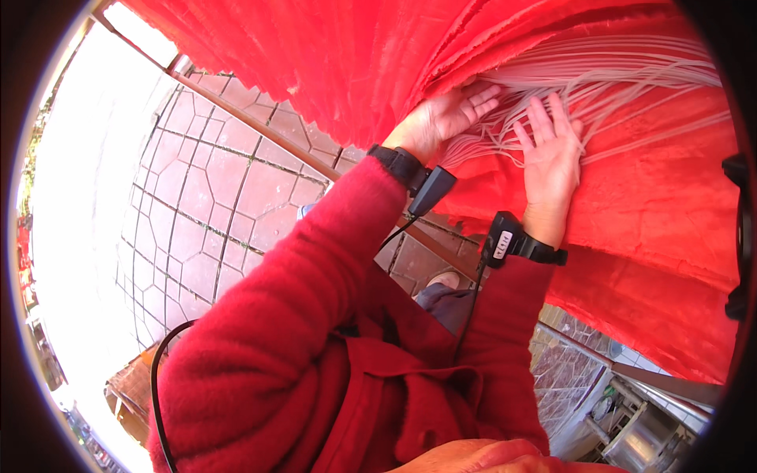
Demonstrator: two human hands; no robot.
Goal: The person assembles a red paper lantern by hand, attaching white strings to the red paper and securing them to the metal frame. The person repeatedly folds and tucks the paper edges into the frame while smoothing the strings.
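Observation:
My left hand (457, 114) reaches up beside a gathered fold of red sheet material (315, 47), palm showing and fingers stretched out. Next to its fingertips runs a loose bundle of thin pale strands (607, 67), which look like cords. My right hand (550, 158) lies among the lower strands, palm up, with its fingers apart and not closed round anything. Beneath it spreads more of the red sheet (654, 205), wrinkled and layered. The strands pass to the right over this sheet; their left ends are partly hidden by the fold and my hands.
A brown rail (260, 130) runs diagonally over the paved floor (205, 189), and another rail (654, 377) crosses at the lower right. Near that stands a shiny metal container (643, 441). A cardboard box (130, 386) is at the lower left. Black cables (160, 378) trail from my wrist devices.

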